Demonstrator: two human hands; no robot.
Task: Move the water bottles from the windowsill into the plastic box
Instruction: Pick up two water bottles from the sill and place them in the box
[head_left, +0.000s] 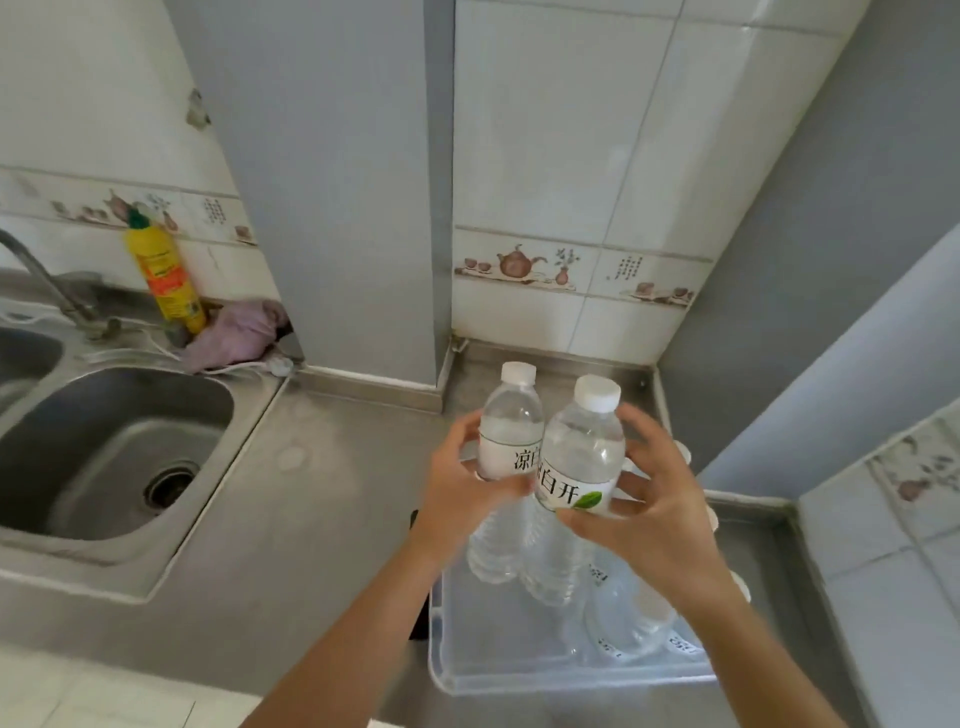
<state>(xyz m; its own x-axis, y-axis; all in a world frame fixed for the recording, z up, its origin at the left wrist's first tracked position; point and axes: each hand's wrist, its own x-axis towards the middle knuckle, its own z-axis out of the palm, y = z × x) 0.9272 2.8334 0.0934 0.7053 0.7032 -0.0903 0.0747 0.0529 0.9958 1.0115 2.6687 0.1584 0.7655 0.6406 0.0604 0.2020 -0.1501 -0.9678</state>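
I hold two clear water bottles with white caps and white labels, upright and side by side above the clear plastic box (519, 670). My left hand (462, 499) grips the left bottle (506, 441) around its label. My right hand (660, 499) grips the right bottle (584, 452) from the right side. The bottoms of both bottles hang just inside the box's far half. Several more bottles (628, 618) lie or stand in the box on the right, partly hidden by my right arm. The windowsill is out of view.
The box sits on a steel counter (322, 509) in a tiled corner. A steel sink (119, 447) with a tap lies to the left. A yellow detergent bottle (166, 275) and a purple cloth (239, 332) stand behind the sink. A grey column (337, 208) rises at the back.
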